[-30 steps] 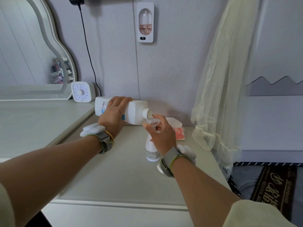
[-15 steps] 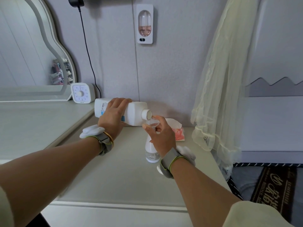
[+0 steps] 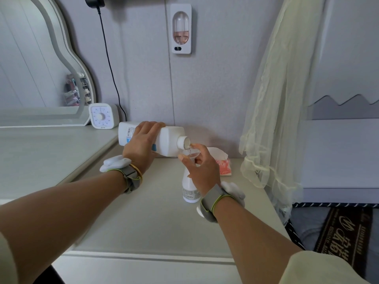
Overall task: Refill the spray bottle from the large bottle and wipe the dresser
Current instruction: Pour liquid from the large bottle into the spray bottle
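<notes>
We pour slowly, left hand point(image 3: 141, 144) wrapped around the large white plastic bottle point(image 3: 166, 143), tipped near level, its mouth over the small clear funnel point(image 3: 190, 155) pinched in our right hand point(image 3: 202, 171). The small white spray bottle point(image 3: 189, 191) stands mid-surface toward the back edge; its fill level is hidden. Clear liquid trickles in.

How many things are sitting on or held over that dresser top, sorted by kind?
Bottles: 2 (large bottle tipped in the left hand; spray bottle standing, steadied by the right hand)
Funnels: 1 (clear funnel at the spray bottle's neck)
Timers: 1 (white timer)
Tissue packs: 1 (pink tissue pack)
Total: 5
</notes>
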Available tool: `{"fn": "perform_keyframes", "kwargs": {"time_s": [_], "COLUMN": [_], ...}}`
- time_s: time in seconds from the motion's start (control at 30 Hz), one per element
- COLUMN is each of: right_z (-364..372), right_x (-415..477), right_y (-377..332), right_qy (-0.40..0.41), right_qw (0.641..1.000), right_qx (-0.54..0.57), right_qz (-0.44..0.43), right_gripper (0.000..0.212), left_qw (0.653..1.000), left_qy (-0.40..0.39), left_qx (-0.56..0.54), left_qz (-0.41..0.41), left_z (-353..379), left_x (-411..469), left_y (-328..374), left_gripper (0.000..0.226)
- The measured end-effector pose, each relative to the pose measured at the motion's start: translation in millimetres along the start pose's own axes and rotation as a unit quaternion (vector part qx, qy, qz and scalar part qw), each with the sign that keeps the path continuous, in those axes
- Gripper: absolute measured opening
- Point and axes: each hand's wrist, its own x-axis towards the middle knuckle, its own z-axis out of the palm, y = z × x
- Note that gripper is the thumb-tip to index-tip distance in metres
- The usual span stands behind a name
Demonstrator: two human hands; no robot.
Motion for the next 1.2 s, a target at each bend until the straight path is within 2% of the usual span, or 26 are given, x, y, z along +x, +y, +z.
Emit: {"fn": "perform_keyframes", "kwargs": {"time_s": [1.2], "right_z": [-0.2], "right_x": [-1.3], "right_y": [-1.7], "right_qy": [-0.004], "right_qw": [1.000], "right_qx": [-0.001], "right_qz": [-0.002], "right_gripper": [0.045], "left_qw": [1.000], "left_qy": [0.000], "left_qx": [-0.003], "left_qz": [0.000], "left_z": [-3.4], "left_x": [-0.1], "left_y": [2.9], "left_gripper": [0.081]}}
